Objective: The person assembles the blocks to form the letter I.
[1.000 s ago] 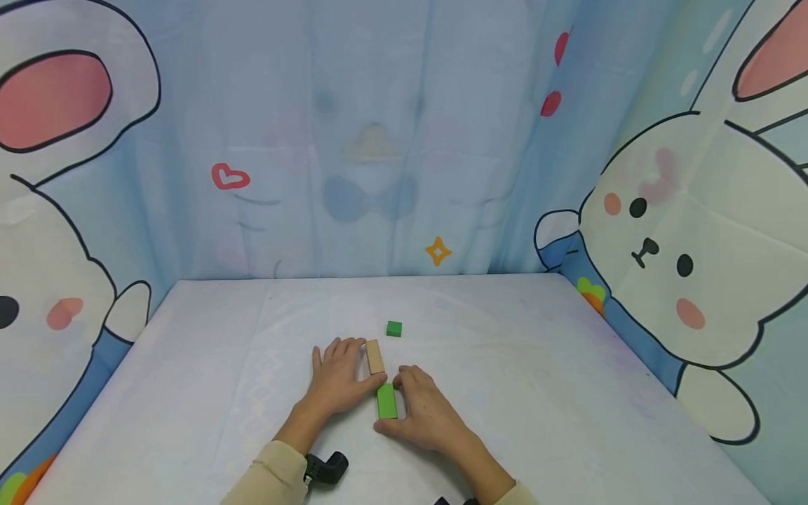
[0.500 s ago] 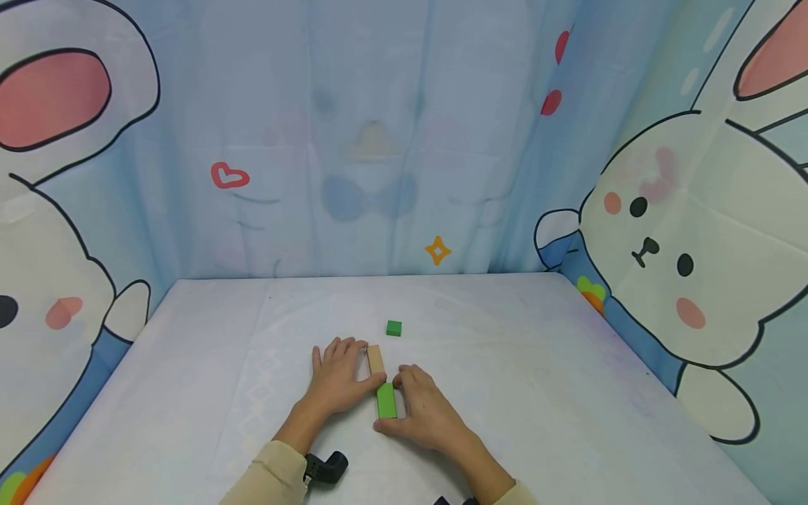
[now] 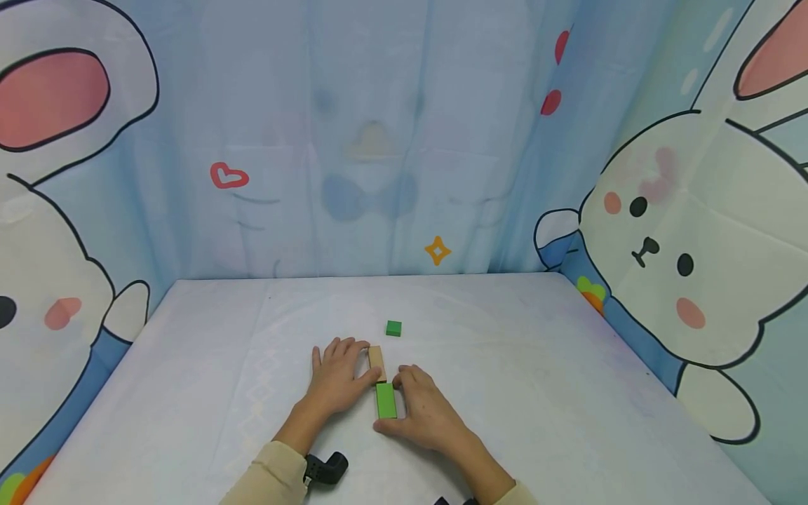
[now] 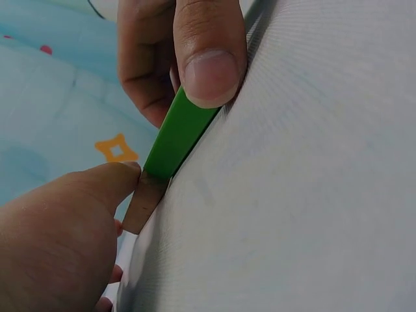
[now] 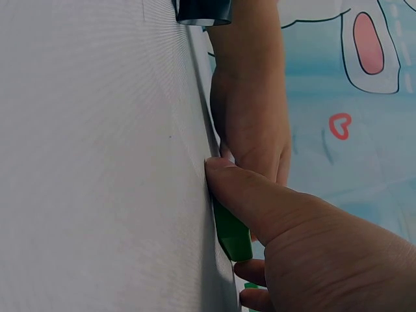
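Note:
A natural wood block (image 3: 376,362) and a light green block (image 3: 386,401) lie end to end on the white tabletop, the wood one farther away. My left hand (image 3: 341,376) holds the wood block between thumb and fingertips. The green block sits between the thumb and fingers of my right hand (image 3: 431,419), thumb at its near end. In the left wrist view, the end of the wood block (image 4: 145,201) meets the green block (image 4: 177,136), with the left thumb at the joint. In the right wrist view, the right thumb covers part of the green block (image 5: 233,231).
A small dark green cube (image 3: 394,328) sits beyond the two blocks. The white-covered table (image 3: 536,393) runs back to a blue curtain (image 3: 284,105) printed with rabbits. A black wrist camera (image 3: 327,468) juts from the left sleeve.
The wood block has slid toward me and slightly right, closer against the green block. My left thumb has shifted a little back; the right hand and green block stay nearly still.

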A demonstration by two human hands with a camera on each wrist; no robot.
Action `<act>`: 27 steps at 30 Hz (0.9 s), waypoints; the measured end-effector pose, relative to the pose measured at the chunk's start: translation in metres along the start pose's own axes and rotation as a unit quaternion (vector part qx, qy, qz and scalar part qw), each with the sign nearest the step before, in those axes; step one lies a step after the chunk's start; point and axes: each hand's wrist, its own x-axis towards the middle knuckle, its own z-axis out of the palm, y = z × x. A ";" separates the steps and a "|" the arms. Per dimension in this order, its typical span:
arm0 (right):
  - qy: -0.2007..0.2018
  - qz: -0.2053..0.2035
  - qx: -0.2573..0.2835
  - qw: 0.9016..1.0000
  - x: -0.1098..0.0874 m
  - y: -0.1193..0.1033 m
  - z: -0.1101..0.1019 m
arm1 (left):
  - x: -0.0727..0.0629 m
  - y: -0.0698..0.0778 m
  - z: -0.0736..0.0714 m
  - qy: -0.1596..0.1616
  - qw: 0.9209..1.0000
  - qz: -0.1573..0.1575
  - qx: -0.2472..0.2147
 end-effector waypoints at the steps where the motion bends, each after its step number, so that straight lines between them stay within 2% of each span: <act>1: -0.001 0.002 0.000 1.000 0.000 0.000 0.000 | 0.000 0.000 0.000 0.001 1.000 -0.001 0.000; 27: -0.006 0.014 0.006 1.000 0.000 -0.001 0.000 | 0.000 0.007 0.001 0.002 1.000 0.000 0.017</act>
